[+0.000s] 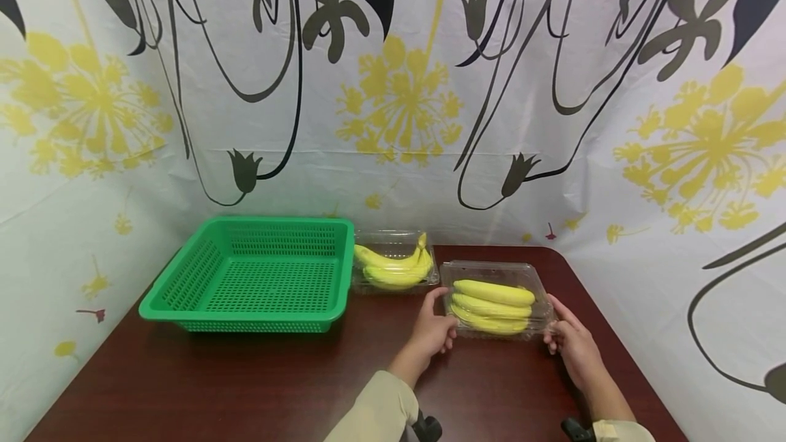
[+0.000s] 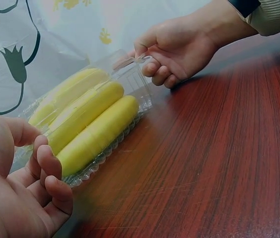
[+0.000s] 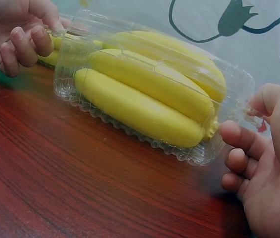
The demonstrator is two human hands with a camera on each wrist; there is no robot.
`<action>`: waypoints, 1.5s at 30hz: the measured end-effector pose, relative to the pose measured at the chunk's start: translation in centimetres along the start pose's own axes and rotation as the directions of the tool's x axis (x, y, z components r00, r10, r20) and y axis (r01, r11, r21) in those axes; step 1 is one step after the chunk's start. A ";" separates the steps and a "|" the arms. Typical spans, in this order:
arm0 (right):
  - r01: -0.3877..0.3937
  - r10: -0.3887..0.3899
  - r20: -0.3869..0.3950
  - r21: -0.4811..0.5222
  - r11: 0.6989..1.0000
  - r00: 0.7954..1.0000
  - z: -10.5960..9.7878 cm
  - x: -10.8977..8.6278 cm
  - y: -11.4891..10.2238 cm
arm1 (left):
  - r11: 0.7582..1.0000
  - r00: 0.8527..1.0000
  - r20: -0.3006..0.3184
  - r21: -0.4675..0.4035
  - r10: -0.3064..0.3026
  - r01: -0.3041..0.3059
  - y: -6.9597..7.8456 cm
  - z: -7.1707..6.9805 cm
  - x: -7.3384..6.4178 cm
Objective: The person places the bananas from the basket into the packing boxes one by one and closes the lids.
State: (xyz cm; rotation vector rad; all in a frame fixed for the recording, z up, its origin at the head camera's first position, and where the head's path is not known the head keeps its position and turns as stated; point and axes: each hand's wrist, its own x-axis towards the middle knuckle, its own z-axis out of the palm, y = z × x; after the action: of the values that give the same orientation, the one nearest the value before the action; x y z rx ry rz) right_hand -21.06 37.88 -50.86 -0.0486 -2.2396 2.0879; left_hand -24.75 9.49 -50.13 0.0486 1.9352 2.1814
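both hands, left hand (image 1: 434, 334) and right hand (image 1: 572, 342), pinch the ends of the near banana box (image 1: 496, 299), which sits on the table (image 1: 245, 387) right of the basket (image 1: 252, 274). the basket holds nothing; far box (image 1: 394, 263) untouched.

The table (image 1: 245, 387) is dark red-brown with wood grain. The basket (image 1: 258, 271) is bright green w/ a pattern of small holes. 2 clear boxes: the near box (image 1: 495, 266) shows 3 yellow bananas (image 1: 493, 302), the far box (image 1: 393, 241) yellow bananas too. The curtain (image 1: 393, 121) is white w/ yellow flowers, black stems and grey-olive tulip shapes. The sleeves (image 1: 374, 411) are beige.
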 end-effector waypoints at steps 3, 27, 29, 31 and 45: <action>0.018 -0.018 0.012 0.010 1.000 1.000 -0.1 0.1 0.1 | 1.000 1.000 -0.005 0.008 0.009 -0.009 0.1 0.0 0.1; -0.050 0.045 -0.339 -0.006 0.999 0.940 0.7 0.0 -2.0 | 0.976 0.979 -0.009 0.089 0.201 -0.200 0.4 -0.7 -0.9; -0.113 0.050 -0.392 -0.139 0.984 0.919 1.0 0.0 -2.4 | 0.968 0.975 0.006 0.121 0.221 -0.220 0.9 -1.4 -1.0; -0.148 0.029 -0.422 -0.251 0.957 0.906 1.1 0.1 -2.8 | 0.962 0.972 0.026 0.145 0.232 -0.233 1.5 -2.2 -1.2; 0.001 -0.325 -0.368 -0.660 0.751 0.871 1.7 -0.6 -4.8 | 0.890 0.941 0.137 0.308 0.308 -0.336 6.9 -8.1 -4.4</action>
State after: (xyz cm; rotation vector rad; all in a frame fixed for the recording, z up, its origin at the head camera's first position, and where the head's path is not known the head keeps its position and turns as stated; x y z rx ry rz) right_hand -20.43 35.77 -46.17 -0.3340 -2.3935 0.9723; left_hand -22.90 0.05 -43.89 0.5477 2.3583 1.9668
